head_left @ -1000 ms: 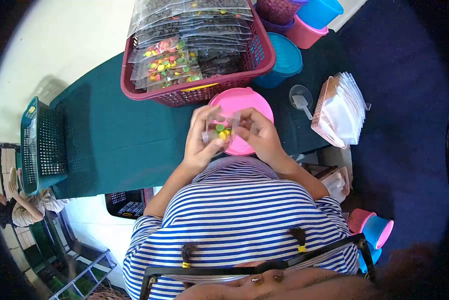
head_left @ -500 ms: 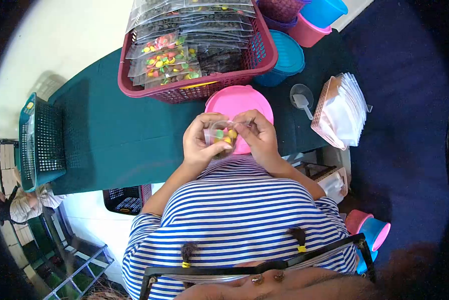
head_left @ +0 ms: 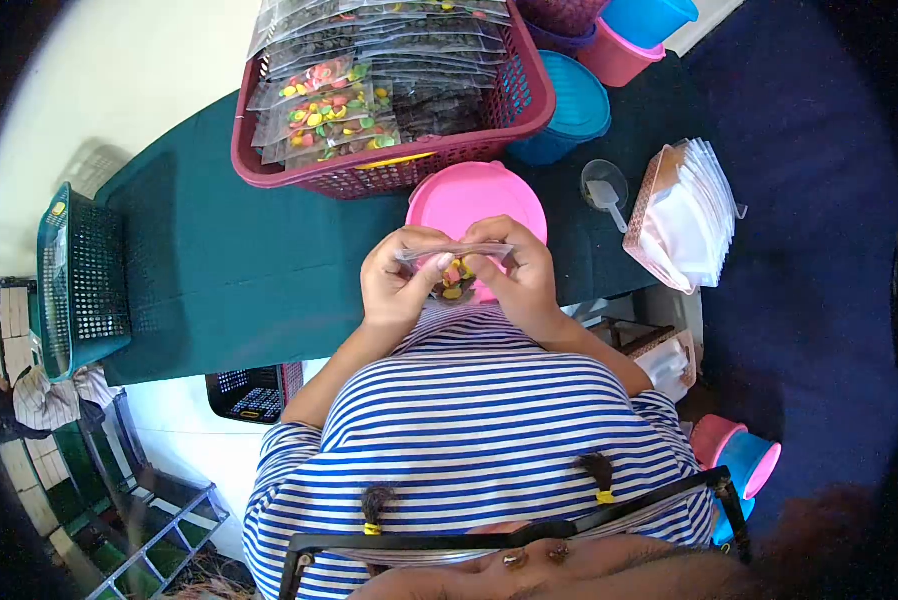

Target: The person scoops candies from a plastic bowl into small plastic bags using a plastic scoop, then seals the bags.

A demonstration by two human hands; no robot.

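Observation:
Between my two hands is a small clear plastic bag [head_left: 455, 284] with red, yellow, green and dark brown pieces in it. My left hand [head_left: 401, 281] pinches its top edge on the left, thumb in front. On the other side, my right hand [head_left: 518, 270] grips the same edge, fingertips close to the middle. The bag hangs upright in front of my striped shirt. Just beyond it sits a round pink lid [head_left: 477, 200], partly covered by my hands.
A maroon basket [head_left: 394, 177] holds rows of filled bags [head_left: 329, 110]. Right of it stand a blue tub [head_left: 569, 105], a clear cup with a scoop [head_left: 606, 195], and a small basket of flat plastic bags [head_left: 681, 215]. A green basket [head_left: 84, 280] stands at the table's left end.
The bag's top edge, looped open before, is now drawn straight and flat between my hands. My hands have turned more level, and the pieces hang lower in the bag.

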